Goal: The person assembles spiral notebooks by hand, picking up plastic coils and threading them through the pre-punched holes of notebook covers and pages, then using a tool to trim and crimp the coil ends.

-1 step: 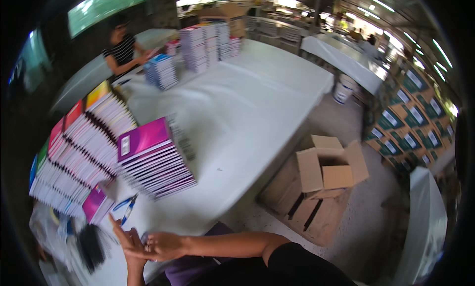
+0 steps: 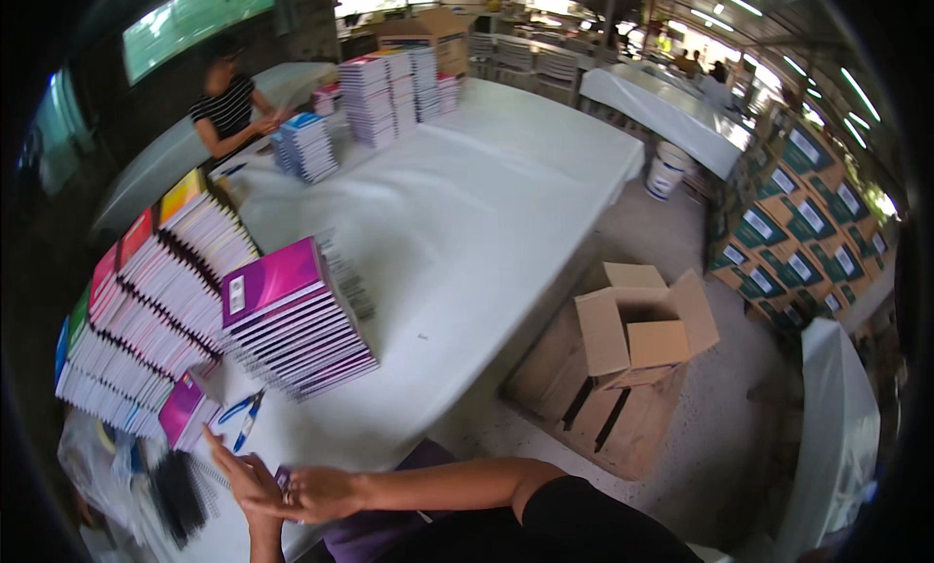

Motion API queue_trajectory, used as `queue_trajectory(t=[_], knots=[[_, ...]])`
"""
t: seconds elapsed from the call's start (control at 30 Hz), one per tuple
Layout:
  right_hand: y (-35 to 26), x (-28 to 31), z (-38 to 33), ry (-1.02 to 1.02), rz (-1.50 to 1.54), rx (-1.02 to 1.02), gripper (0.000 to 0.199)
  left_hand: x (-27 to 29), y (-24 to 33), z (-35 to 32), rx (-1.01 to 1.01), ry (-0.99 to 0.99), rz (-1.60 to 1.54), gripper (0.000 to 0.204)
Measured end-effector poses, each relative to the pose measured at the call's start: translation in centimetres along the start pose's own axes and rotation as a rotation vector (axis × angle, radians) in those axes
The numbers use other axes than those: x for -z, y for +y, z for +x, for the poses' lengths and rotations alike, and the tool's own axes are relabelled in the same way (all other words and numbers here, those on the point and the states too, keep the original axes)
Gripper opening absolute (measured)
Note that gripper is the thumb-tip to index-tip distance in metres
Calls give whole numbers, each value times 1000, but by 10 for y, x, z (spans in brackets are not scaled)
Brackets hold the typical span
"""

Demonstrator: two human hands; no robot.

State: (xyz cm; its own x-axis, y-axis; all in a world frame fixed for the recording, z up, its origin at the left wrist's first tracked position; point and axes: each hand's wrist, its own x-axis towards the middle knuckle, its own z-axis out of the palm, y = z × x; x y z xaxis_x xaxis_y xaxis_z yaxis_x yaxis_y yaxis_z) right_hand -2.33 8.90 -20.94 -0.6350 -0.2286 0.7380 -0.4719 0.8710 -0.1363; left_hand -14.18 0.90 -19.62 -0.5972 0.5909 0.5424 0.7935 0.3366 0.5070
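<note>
At the near left table edge my two hands meet. My left hand (image 2: 246, 480) has its fingers stretched toward the small purple notebook, and I see nothing gripped in it. Across it lies my right hand (image 2: 321, 493), fingers curled closed against the left palm; a small dark purple patch shows there, too blurred to name. Just beyond the fingertips are blue-handled pliers (image 2: 248, 417) and the small purple notebook (image 2: 189, 409). A stack of purple spiral notebooks (image 2: 277, 286) stands behind them. Black binding coils (image 2: 180, 495) lie left of my left hand.
Tall rows of spiral notebooks (image 2: 146, 310) line the left edge. Across the white table (image 2: 467, 213) a person (image 2: 229, 106) handles a blue notebook stack (image 2: 306, 146). An open carton (image 2: 637, 320) sits on a wooden pallet (image 2: 545, 388) at right, before stacked boxes (image 2: 793, 227).
The whole view has shifted slightly, with the far tables and boxes a little left and up in the picture. My hands keep nearly the same pose together.
</note>
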Motion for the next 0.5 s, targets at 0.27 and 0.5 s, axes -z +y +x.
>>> queue_trajectory(t=[0.27, 0.5], knots=[[-34, -33, -7, 244, 243, -236, 60, -4, 23, 104, -181, 409, 403, 39], [33, -9, -37, 464, 809, -807, 37, -13, 42, 15, -363, -168, 82, 32]])
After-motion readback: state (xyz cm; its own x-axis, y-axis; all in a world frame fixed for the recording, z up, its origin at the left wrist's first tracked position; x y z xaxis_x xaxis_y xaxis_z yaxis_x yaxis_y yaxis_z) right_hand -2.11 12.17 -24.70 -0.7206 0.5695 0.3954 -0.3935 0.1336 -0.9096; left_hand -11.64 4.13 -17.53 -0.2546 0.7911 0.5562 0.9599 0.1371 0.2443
